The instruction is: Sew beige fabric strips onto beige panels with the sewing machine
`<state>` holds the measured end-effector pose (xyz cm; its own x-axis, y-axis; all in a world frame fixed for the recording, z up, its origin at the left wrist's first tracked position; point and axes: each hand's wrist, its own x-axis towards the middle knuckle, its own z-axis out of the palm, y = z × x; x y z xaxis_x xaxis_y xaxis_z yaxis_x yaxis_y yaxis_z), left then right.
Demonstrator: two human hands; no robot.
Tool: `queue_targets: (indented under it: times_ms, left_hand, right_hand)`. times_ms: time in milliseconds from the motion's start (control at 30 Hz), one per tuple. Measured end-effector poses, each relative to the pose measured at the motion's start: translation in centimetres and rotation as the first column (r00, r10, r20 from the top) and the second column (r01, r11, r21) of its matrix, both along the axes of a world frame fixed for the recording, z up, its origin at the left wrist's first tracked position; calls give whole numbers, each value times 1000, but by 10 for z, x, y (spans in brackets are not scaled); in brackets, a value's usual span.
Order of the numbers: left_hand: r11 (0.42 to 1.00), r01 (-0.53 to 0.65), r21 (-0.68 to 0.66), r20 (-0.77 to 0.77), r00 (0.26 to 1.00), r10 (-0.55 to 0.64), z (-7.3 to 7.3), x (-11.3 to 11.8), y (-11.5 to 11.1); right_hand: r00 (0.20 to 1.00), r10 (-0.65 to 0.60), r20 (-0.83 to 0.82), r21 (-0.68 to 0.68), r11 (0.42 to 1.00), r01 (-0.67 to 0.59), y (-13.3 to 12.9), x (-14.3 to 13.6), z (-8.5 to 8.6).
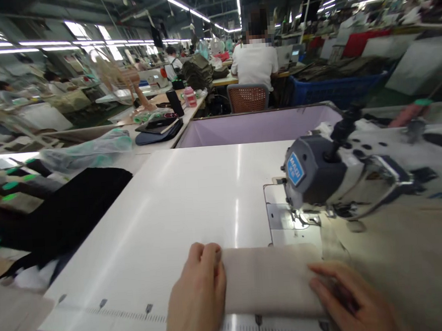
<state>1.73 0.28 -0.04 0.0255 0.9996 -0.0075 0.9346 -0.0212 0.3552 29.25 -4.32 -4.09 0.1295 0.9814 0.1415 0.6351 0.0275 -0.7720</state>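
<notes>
A beige piece of folded fabric [269, 280] lies on the white sewing table [185, 198], in front of the sewing machine [316, 171]. My left hand [199, 293] grips its left edge, fingers curled and thumb hidden. At the right end of the piece, my right hand [351, 295] holds the edge between thumb and forefinger. The lit presser foot [304, 220] stands just beyond the fabric's upper right corner, apart from it. More beige cloth [412, 258] spreads under the machine arm on the right.
Black cloth [76, 206] and thread cones lie at the left. A lilac-lined bin [256, 127] stands behind the table. Farther off, a person in a white shirt [255, 65] sits by a blue crate [336, 87]. A printed ruler [127, 313] runs along the front edge.
</notes>
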Motion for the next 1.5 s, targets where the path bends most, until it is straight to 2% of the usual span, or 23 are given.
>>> queue_targets:
  times_ms: [67,133,233,467,633,733,967,1300,1500]
  left_hand:
    - [977,140,161,-14,990,-139,-4,-5,2]
    - [923,268,275,-12,961,-275,-10,-10,5]
    - [881,333,335,-3,936,-352,-15,-13,8]
    - [860,366,356,-52,926,-373,-13,-16,11]
    - [853,364,375,-67,928,-367,-16,-17,13]
    - [852,375,366,-71,924,-376,-16,-17,14]
    - [861,370,349,-63,926,-372,-15,-18,15]
    - [861,379,339,-67,923,-380,-16,-20,16]
    - [848,396,353,-92,917,-389,-16,-20,14]
  right_hand:
    - [1000,12,-27,-12,1000,-12,1,-2,6]
    - [997,-9,-74,-52,999,5,1,-6,11]
    - [989,-65,-134,-104,993,51,0,-12,13]
    - [980,-113,-164,-165,983,85,3,-14,14]
    - [992,-30,-121,-179,984,8,6,-12,18]
    - [994,-49,-102,-200,979,28,6,-12,17]
    - [996,19,-83,-219,975,-37,7,-7,13]
    - [998,41,-53,-273,961,-54,8,-7,13]
    - [1000,-23,-16,-260,965,18,10,-13,17]
